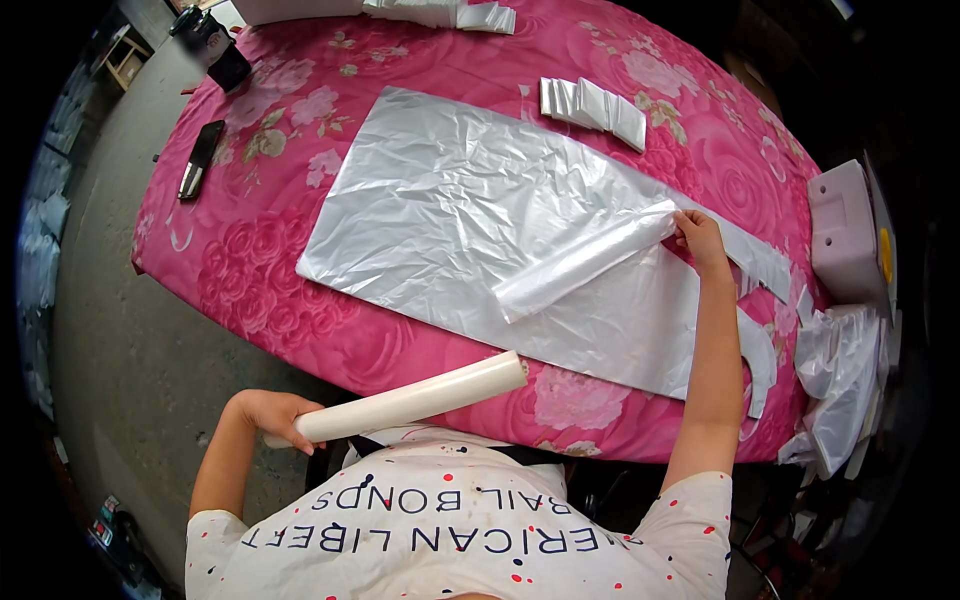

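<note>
Silvery-white plastic makes up the big flat bag (430,180) spread across the middle of the frame, creased all over, its handle loops toward the right. On it, right of centre, a folded plastic strip (585,265) lies slantwise, rising to the right. The fingers of my right hand (704,240) are pinched shut on that strip's upper right end. In the lower left, the fingers of my left hand (272,414) are closed around the near end of a cream tube (410,400). The tube slants up to the right, and its far end shows over the front edge of the surface (250,300); I cannot tell whether it touches there. Pink floral cloth covers that surface. Above the bag, a row of folded white packets (595,110) overlaps in the upper right, and more packets (440,12) lie at the top edge beside a white box (300,8). A phone (202,160) and a dark bottle (215,55) are in the upper left. At the right edge is a pale bin (842,225), with loose plastic bags (835,375) hanging below it.
</note>
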### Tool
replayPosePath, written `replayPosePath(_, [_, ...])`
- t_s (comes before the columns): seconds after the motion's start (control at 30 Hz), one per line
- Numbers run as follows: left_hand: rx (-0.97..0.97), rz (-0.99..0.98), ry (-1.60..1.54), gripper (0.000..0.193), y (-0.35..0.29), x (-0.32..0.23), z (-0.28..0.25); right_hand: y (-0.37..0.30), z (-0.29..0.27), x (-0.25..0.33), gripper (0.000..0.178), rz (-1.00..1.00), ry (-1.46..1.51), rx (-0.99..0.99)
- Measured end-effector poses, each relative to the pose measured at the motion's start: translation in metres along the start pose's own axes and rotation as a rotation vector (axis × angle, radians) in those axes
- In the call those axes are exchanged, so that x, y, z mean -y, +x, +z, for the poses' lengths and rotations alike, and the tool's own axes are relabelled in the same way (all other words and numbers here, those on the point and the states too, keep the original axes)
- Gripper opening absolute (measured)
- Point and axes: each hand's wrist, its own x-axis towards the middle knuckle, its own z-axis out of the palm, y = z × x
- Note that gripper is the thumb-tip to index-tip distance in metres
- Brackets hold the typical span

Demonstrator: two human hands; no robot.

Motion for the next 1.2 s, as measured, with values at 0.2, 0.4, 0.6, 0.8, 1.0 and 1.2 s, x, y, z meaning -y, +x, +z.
replayPosePath(0.2, [-0.37, 0.26, 0.985, 0.043, 0.029, -0.151, -0.024, 0.0, 0.054, 0.023, 0.015, -0.119, -0.036, 0.15])
replayPosePath(0.4, [-0.742, 0.446, 1.512, 0.037, 0.081, -0.236, -0.036, -0.002, 0.091, 0.04, 0.016, -0.18, -0.106, 0.251])
replayPosePath(0.6, [-0.552, 1.004, 1.497, 0.053, 0.146, -0.208, -0.025, 0.003, 0.091, 0.037, 0.016, -0.162, -0.15, 0.298])
replayPosePath(0.8, [-0.577, 0.857, 1.484, 0.078, 0.172, -0.158, 0.016, 0.003, 0.086, 0.048, 0.017, -0.092, -0.094, 0.378])
replayPosePath(1.0, [-0.627, 0.821, 1.491, 0.087, 0.178, -0.151, 0.036, -0.01, 0.086, 0.044, 0.024, -0.174, 0.15, -0.191])
replayPosePath(1.2, [-0.746, 0.746, 1.437, 0.087, 0.188, -0.143, 0.058, -0.141, 0.124, 0.034, 0.046, -0.787, -0.633, -0.015])
